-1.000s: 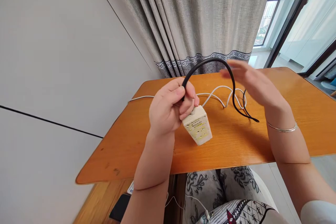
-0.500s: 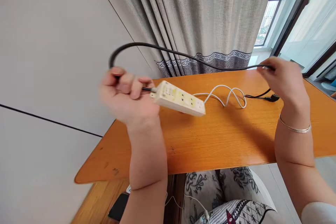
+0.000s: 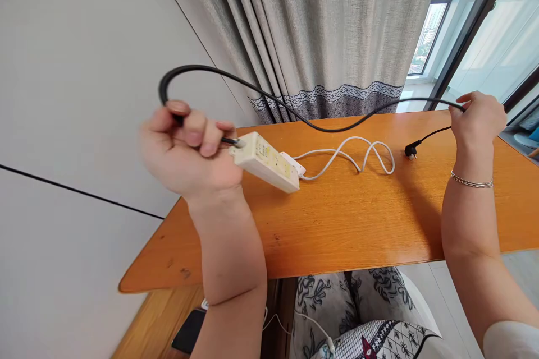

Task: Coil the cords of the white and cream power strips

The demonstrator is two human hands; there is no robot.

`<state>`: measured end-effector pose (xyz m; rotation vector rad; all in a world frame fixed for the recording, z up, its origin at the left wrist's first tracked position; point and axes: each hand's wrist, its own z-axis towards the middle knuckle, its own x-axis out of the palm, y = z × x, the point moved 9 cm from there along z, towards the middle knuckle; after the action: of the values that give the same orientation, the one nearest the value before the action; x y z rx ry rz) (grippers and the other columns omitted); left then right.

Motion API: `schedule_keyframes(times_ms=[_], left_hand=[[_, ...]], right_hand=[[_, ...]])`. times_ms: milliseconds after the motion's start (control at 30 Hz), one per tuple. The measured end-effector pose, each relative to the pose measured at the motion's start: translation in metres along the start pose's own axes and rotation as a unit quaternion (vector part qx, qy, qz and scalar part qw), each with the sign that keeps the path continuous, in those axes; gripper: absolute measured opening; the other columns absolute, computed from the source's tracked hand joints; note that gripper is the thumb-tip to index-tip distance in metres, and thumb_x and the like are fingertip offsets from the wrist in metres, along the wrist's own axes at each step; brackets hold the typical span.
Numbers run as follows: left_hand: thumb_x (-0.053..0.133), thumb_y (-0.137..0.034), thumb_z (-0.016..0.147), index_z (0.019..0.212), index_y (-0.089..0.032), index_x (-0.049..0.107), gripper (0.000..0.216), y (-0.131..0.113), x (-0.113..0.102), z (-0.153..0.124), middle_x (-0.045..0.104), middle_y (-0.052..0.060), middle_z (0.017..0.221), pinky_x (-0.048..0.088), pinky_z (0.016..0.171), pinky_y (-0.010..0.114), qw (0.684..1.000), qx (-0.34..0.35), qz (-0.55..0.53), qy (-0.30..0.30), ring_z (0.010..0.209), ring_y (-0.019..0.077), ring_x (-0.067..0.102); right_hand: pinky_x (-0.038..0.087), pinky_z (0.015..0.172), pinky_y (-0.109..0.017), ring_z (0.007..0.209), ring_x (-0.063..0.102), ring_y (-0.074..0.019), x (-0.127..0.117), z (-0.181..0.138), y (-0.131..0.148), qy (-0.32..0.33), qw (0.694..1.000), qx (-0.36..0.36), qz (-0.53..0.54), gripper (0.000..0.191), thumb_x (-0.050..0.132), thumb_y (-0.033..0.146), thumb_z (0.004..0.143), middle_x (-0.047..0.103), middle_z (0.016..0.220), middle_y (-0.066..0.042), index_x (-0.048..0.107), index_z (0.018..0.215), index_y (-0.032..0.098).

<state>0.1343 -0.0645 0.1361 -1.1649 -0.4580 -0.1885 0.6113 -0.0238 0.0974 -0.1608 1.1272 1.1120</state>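
My left hand [image 3: 189, 151] is closed round the black cable [image 3: 269, 98] just where it enters a cream power strip [image 3: 264, 161], which hangs in the air above the orange table [image 3: 357, 219]. From my left hand the cable loops up and runs across to my right hand [image 3: 478, 118], which pinches it near its far end. The black plug [image 3: 410, 150] dangles below my right hand, just above the table. A silver bangle sits on my right wrist.
A white cable [image 3: 357, 157] with a white plug lies in loops on the table behind the strip. Grey curtains hang behind the table, a pale wall is to the left, a window to the right. A dark phone [image 3: 189, 331] lies on a lower shelf.
My hands have drawn apart, stretching the black cable out. My left hand moved left with the strip, my right hand moved right along the cable, and the plug lifted off the table.
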Motion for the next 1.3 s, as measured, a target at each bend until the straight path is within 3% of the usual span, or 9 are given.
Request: schedule_keyframes(times_ms=[167,267,367,433,500,633,933,1100,1300], left_hand=[[0.041,-0.023,0.101,0.055,-0.020,0.048,0.047,0.012,0.010,-0.003,0.016,-0.009,0.040,0.044,0.048,0.023,0.999,-0.013,-0.034,0.034,0.031,0.0045,0.009],[0.044,-0.023,0.099,0.055,-0.019,0.050,0.045,0.031,0.032,-0.012,0.017,-0.010,0.041,0.044,0.048,0.022,0.989,-0.060,-0.023,0.131,0.030,0.0027,0.010],[0.051,-0.026,0.097,0.059,-0.018,0.053,0.040,0.048,0.049,-0.023,0.019,-0.011,0.041,0.046,0.051,0.022,0.973,-0.096,-0.015,0.210,0.031,0.0022,0.014],[0.049,-0.025,0.098,0.061,-0.017,0.055,0.039,0.057,0.056,-0.029,0.020,-0.011,0.041,0.047,0.053,0.021,0.964,-0.117,-0.010,0.238,0.031,0.0021,0.017],[0.046,-0.023,0.100,0.063,-0.017,0.057,0.039,0.063,0.060,-0.033,0.021,-0.011,0.041,0.048,0.053,0.020,0.961,-0.135,-0.007,0.243,0.031,0.0021,0.018],[0.042,-0.021,0.103,0.068,-0.016,0.059,0.040,0.068,0.060,-0.033,0.028,-0.010,0.042,0.050,0.056,0.018,0.968,-0.143,-0.020,0.205,0.031,0.0023,0.024],[0.056,-0.030,0.101,0.077,-0.018,0.063,0.028,0.080,0.031,-0.001,0.060,-0.004,0.060,0.058,0.067,0.018,0.991,-0.087,-0.083,0.054,0.053,0.0070,0.063],[0.061,-0.038,0.099,0.086,-0.018,0.066,0.024,0.084,0.029,0.005,0.068,-0.002,0.072,0.058,0.063,0.021,0.994,-0.067,-0.045,0.073,0.052,0.0071,0.064],[0.067,-0.036,0.094,0.083,-0.018,0.063,0.022,0.087,0.040,-0.001,0.067,-0.002,0.067,0.057,0.061,0.022,0.988,-0.051,0.033,0.143,0.050,0.0085,0.063]], right_hand=[[0.052,0.093,-0.056,0.113,0.066,-0.0401,0.023,-0.045,0.050,0.191,0.947,-0.258,0.026,0.069,0.089,0.032,0.071,0.074,0.120,-0.017,0.064,0.134,0.020],[0.048,0.109,-0.059,0.132,0.057,-0.0413,0.000,-0.113,0.102,0.236,0.828,-0.445,0.247,0.101,0.095,0.052,0.058,0.063,0.142,-0.014,0.055,0.147,0.029],[0.042,0.117,-0.059,0.148,0.042,-0.0399,-0.020,-0.171,0.140,0.270,0.724,-0.529,0.351,0.117,0.085,0.067,0.067,0.041,0.163,-0.014,0.032,0.162,0.027],[0.040,0.119,-0.057,0.151,0.037,-0.0387,-0.021,-0.183,0.155,0.250,0.745,-0.519,0.335,0.113,0.076,0.062,0.080,0.033,0.167,-0.018,0.017,0.166,0.020],[0.044,0.114,-0.054,0.144,0.047,-0.0366,-0.013,-0.181,0.161,0.238,0.794,-0.482,0.285,0.097,0.066,0.048,0.092,0.045,0.158,-0.021,0.011,0.166,0.016],[0.053,0.083,-0.040,0.097,0.072,-0.0301,0.018,-0.176,0.156,0.322,0.828,-0.441,0.125,0.061,0.046,0.023,0.100,0.075,0.107,-0.015,0.032,0.158,0.010],[0.037,0.059,-0.028,0.081,0.072,-0.0230,0.031,-0.223,0.162,0.417,0.755,-0.506,0.027,0.047,0.048,0.012,0.094,0.076,0.096,-0.017,0.043,0.140,0.004],[0.041,0.059,-0.029,0.079,0.072,-0.0228,0.031,-0.256,0.166,0.478,0.690,-0.543,0.028,0.038,0.048,0.018,0.097,0.077,0.095,-0.018,0.050,0.131,0.003],[0.041,0.059,-0.030,0.088,0.075,-0.0270,0.019,-0.223,0.156,0.331,0.802,-0.480,-0.128,0.050,0.033,0.007,0.101,0.076,0.098,-0.020,0.045,0.149,0.007]])
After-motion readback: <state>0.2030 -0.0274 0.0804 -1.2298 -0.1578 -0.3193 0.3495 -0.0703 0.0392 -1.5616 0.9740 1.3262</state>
